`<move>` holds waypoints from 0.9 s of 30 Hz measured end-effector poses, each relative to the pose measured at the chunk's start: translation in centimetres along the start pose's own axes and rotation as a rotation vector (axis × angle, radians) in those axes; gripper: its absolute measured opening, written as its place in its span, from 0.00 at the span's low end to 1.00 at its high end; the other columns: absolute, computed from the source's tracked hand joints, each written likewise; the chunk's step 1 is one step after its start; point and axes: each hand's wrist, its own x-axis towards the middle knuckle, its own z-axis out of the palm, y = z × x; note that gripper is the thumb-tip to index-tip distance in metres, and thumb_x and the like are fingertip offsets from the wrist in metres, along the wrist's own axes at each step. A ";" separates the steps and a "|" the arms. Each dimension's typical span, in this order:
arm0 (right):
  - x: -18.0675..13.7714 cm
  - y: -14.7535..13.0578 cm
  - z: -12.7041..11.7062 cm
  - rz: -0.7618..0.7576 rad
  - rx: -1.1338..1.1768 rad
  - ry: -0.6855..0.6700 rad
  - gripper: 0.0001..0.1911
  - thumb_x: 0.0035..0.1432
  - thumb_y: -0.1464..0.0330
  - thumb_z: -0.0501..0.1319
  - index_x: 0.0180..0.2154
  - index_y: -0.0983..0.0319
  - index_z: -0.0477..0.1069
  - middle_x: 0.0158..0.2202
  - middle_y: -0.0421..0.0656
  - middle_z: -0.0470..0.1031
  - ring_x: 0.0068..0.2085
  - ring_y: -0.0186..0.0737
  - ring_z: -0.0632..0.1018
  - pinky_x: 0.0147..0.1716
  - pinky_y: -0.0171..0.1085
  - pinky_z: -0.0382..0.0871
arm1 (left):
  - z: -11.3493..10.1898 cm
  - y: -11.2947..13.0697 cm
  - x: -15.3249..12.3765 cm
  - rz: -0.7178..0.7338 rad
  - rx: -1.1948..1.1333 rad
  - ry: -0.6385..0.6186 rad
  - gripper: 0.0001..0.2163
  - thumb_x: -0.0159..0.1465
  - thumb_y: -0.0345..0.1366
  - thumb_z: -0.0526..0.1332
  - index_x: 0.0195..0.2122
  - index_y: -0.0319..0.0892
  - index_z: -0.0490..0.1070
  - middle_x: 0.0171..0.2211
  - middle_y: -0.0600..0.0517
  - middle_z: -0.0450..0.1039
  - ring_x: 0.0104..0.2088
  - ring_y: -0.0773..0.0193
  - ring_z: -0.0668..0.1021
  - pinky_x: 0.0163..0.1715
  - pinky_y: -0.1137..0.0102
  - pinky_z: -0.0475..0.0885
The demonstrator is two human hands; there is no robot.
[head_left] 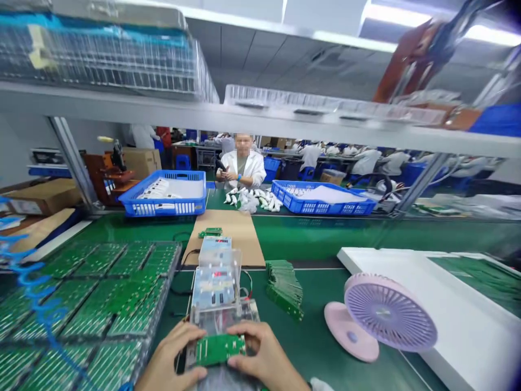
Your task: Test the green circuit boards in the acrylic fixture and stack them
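A small green circuit board lies across my two hands, in front of a clear plastic fixture. My left hand has its forefinger and thumb at the board's left end, one at the upper edge and one at the lower. At the right end, my right hand grips the board between thumb and fingers. Beyond the fixture stand light-blue boxes with wires running from their sides. Right of these, a fanned stack of green circuit boards rests on the green bench.
Panels of boards in a clear tray fill the left. A pink fan stands at right beside a white tray. Ahead are cardboard, blue baskets, white parts and a seated person. A shelf crosses above.
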 end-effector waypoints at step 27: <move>0.2 -2.0 -2.2 -0.061 -0.377 -0.001 0.16 0.40 0.65 0.67 0.35 0.63 0.74 0.32 0.44 0.76 0.33 0.40 0.74 0.31 0.35 0.67 | 0.2 1.1 0.3 -0.204 -0.139 -0.073 0.22 0.51 0.38 0.61 0.47 0.34 0.70 0.16 0.60 0.58 0.19 0.69 0.63 0.21 0.75 0.57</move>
